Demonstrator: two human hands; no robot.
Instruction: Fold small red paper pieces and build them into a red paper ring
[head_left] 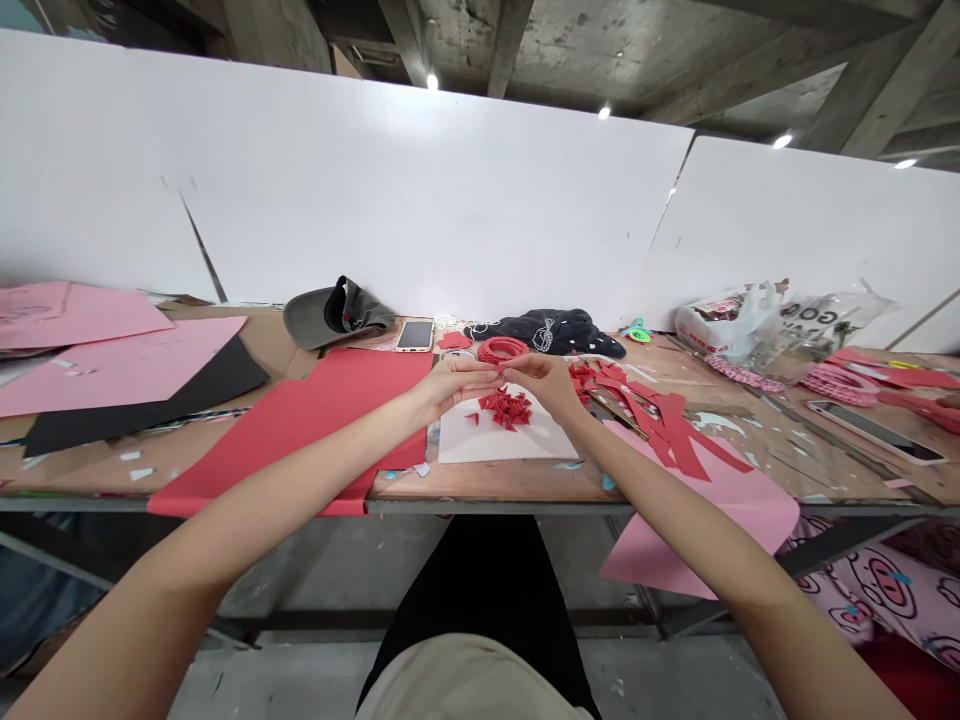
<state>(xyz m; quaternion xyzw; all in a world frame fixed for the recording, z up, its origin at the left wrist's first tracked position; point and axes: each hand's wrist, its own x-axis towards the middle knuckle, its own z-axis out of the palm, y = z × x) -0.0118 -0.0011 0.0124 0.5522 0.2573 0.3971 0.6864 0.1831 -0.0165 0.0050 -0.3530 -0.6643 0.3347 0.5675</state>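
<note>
My left hand (459, 384) and my right hand (546, 384) meet fingertip to fingertip above a white sheet (469, 445). Both are closed in a pinch on a small piece of red paper (504, 368), mostly hidden by the fingers. Below them on the sheet lies a heap of small folded red paper pieces (507, 410), with one piece apart to its left. Just behind the hands is a red ring (501, 348) with a coiled look. Cut red paper strips (679, 440) lie to the right of my right hand.
Large red paper (300, 430) covers the table at left, near pink sheets (142, 365) and a grey cap (341, 312). A phone (415, 336) and dark cloth (562, 331) lie behind. Pink paper (705, 540) overhangs the front edge; plastic bags (739, 320) stand at right.
</note>
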